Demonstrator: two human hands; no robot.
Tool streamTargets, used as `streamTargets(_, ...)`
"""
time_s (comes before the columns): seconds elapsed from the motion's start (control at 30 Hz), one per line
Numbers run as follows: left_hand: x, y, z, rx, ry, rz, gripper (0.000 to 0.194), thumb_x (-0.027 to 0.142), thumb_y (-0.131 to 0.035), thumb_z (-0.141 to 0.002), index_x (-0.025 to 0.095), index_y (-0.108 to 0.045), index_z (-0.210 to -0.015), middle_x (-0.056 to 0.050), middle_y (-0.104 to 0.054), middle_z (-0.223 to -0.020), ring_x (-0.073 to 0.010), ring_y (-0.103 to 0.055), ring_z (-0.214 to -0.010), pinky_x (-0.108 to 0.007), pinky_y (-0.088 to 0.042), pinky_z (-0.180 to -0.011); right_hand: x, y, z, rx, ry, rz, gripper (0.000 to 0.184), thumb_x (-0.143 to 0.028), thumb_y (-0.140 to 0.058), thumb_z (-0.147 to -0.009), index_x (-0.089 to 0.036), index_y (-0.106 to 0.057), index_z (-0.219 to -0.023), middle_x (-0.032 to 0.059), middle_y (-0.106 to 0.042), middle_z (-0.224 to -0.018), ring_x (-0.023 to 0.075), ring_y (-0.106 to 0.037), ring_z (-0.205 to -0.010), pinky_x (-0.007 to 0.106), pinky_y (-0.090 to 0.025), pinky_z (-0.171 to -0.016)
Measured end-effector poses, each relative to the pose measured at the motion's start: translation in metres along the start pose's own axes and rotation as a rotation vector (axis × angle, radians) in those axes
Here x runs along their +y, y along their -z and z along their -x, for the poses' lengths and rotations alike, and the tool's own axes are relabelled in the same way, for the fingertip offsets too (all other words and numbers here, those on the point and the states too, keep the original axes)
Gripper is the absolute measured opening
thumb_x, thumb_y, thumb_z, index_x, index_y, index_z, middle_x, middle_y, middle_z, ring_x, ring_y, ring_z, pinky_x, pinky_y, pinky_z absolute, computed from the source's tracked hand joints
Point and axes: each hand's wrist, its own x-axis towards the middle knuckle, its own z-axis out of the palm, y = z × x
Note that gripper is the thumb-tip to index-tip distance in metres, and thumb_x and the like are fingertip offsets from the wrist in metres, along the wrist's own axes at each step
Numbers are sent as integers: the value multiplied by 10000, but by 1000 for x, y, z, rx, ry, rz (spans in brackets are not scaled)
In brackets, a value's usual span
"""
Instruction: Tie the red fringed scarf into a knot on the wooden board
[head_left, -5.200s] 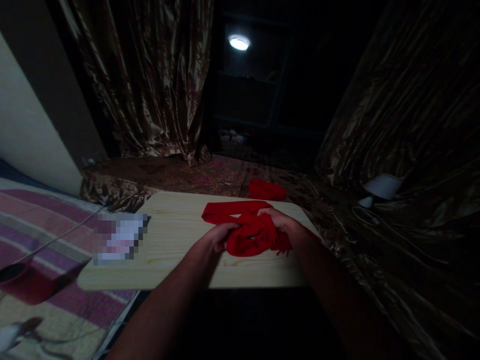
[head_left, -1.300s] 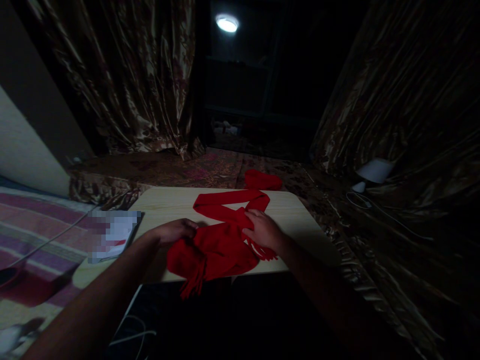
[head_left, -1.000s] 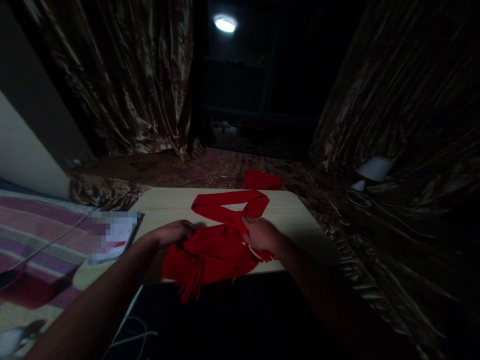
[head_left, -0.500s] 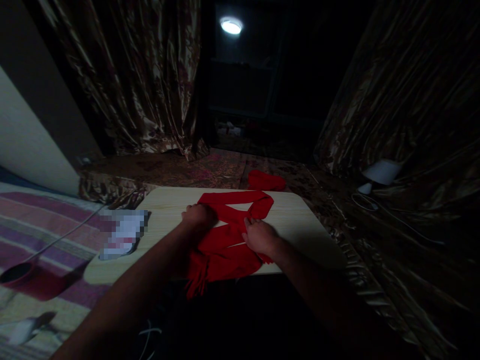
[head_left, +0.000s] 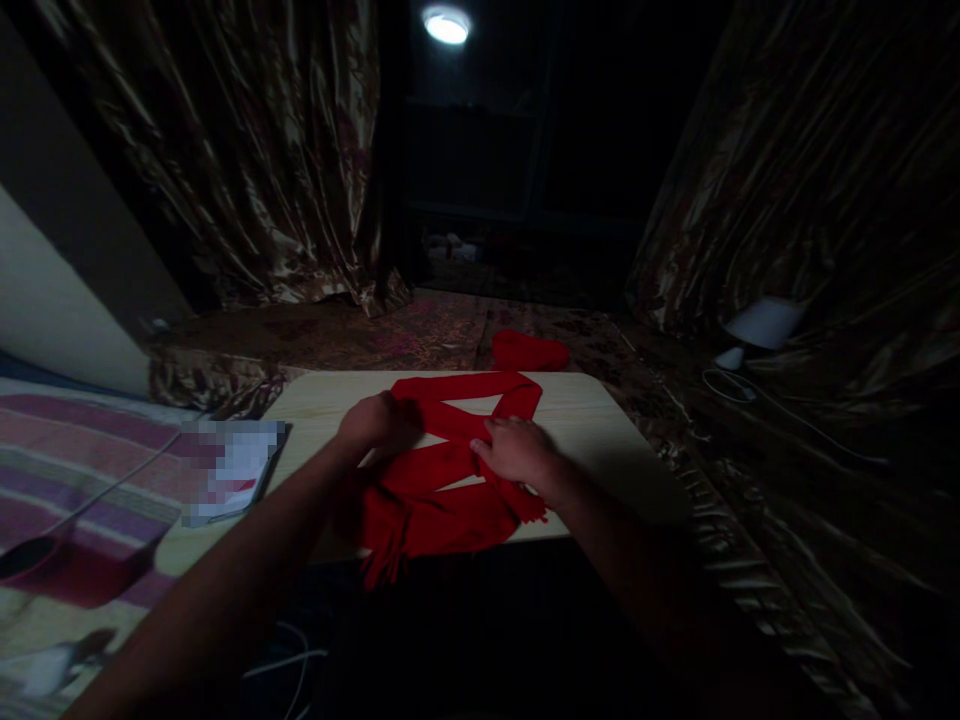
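Observation:
A red scarf (head_left: 442,465) with fringed ends lies in zigzag folds on a small pale wooden table (head_left: 600,440). At the scarf's left folds, my left hand (head_left: 371,422) is closed on the fabric, its fingertips partly hidden in the dark. My right hand (head_left: 516,450) grips the folds on the right with thumb and fingers drawn together. One fringed end hangs over the table's near edge; the other pokes out below my right wrist. Pale tabletop shows between the folds.
A red cloth bundle (head_left: 529,351) lies just past the table's far edge. On the table's left is a blurred-out flat item (head_left: 236,470). A red container (head_left: 75,575) stands on a striped bed cover (head_left: 97,440). A white lamp (head_left: 765,322) with a cord is at right.
My left hand has shifted slightly left, and my right hand has moved up a little along the scarf. More fringe shows beneath my right hand. The view has tilted slightly.

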Motion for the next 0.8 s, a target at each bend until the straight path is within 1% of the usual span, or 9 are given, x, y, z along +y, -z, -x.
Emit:
streamTargets(0.07,4,5,19,-15,13,-59,550,586,-568,-811,174,-666,-1162,-183,-723,-1083,-312,-680,-957,-321,-446,-756,11,-7,-1,18,51,-30,595,-544,-382,-986,-125,-590,-1353,194,-575,-1412,309,-518,-1311,411,-367,-1083)
streamTargets(0.17,6,5,47,-166,-22,-56,681,765,-579,-709,168,-705,-1012,-203,-731,-972,-318,-684,-845,-334,-443,-694,24,-26,1,-48,78,-46,722,-588,-388,-972,-98,-438,-1500,208,-410,-1553,310,-384,-1433,411,-303,-1144)
streamTargets(0.27,3,0,62,-238,-39,-5,637,781,-573,-696,175,-704,-840,-173,-716,-814,-298,-660,-733,-342,-425,-655,25,-38,4,-55,51,-41,792,-631,-372,-960,-102,-359,-1549,221,-349,-1583,330,-331,-1463,446,-290,-1149)
streamTargets(0.37,1,-2,58,-270,-103,68,513,691,-563,-757,192,-683,-748,-123,-688,-724,-262,-632,-676,-331,-421,-654,19,-34,3,-51,25,-23,792,-657,-359,-950,-102,-430,-1511,238,-405,-1545,359,-386,-1423,490,-298,-1131)
streamTargets(0.43,2,0,49,-215,-102,108,454,621,-543,-795,189,-679,-766,-113,-691,-744,-246,-623,-682,-320,-424,-658,14,-27,-1,-32,6,-25,767,-665,-339,-953,-116,-498,-1465,230,-430,-1532,357,-406,-1407,502,-278,-1137)
streamTargets(0.5,4,2,40,-163,-78,156,420,572,-526,-810,180,-675,-784,-109,-700,-783,-230,-614,-690,-306,-427,-655,13,-23,-8,-20,7,-60,762,-673,-295,-963,-148,-481,-1482,194,-372,-1580,338,-347,-1448,498,-238,-1160)
streamTargets(0.57,2,6,34,-181,-110,214,396,552,-550,-788,178,-679,-766,-96,-705,-803,-214,-605,-702,-291,-431,-662,14,-24,-13,-80,24,-109,782,-694,-255,-963,-195,-375,-1553,143,-259,-1642,321,-242,-1502,501,-189,-1184)
streamTargets(0.7,-10,15,38,-392,-254,272,409,581,-646,-705,178,-701,-741,-60,-682,-760,-201,-571,-699,-270,-412,-633,19,-34,-18,-193,42,-144,747,-665,-226,-980,-257,-225,-1606,96,-136,-1678,309,-124,-1537,518,-104,-1206)
streamTargets(0.8,-24,22,50,-531,-267,270,429,574,-698,-666,165,-700,-796,-27,-649,-731,-184,-538,-672,-257,-389,-602,20,-37,-17,-206,21,-138,718,-631,-206,-994,-264,-198,-1611,91,-102,-1683,313,-87,-1542,526,-82,-1208)
